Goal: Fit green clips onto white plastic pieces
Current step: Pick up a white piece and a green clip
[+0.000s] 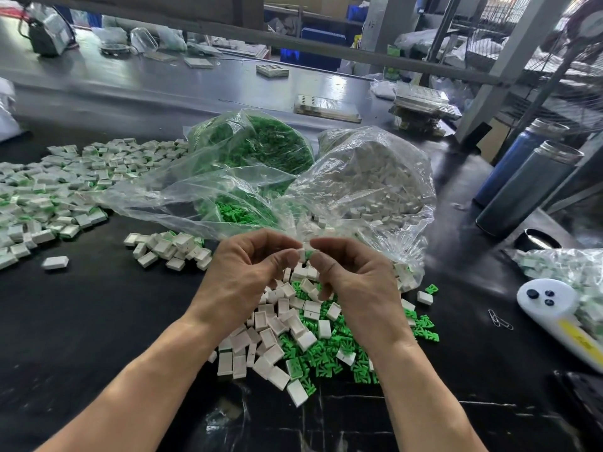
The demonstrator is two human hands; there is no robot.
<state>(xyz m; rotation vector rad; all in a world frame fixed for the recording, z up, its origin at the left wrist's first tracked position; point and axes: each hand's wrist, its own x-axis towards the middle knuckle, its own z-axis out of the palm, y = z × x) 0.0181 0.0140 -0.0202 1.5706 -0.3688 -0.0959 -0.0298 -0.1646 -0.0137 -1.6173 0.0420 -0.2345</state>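
Left hand: the left hand is raised over the worktop just above frame centre, fingers curled, thumb and forefinger tip pinching a small white plastic piece.
Right hand: the right hand meets it from 3 o'clock, fingers curled, fingertips pinched at the same white piece; a sliver of green shows at the pinch, too small to tell more.
Held piece: it sits between the two hands' fingertips, at 12 o'clock from the loose heap.
Loose heap: white pieces and green clips lie mixed on the worktop directly below the hands, the white ones mostly toward 9 o'clock and the green toward 3 and 5 o'clock.
Clip bag: a clear bag of green clips lies open at 12 o'clock from the hands.
Piece bag: a clear bag of white pieces lies touching it on the 3 o'clock side, its mouth reaching down to the hands.
Done pile: a wide spread of white pieces with green showing at their edges covers the worktop at 9 to 10 o'clock; a smaller cluster lies just beside the left hand.
Far right: two dark cylindrical flasks stand at 2 o'clock; a white handheld device and paper clips lie at 3 o'clock.
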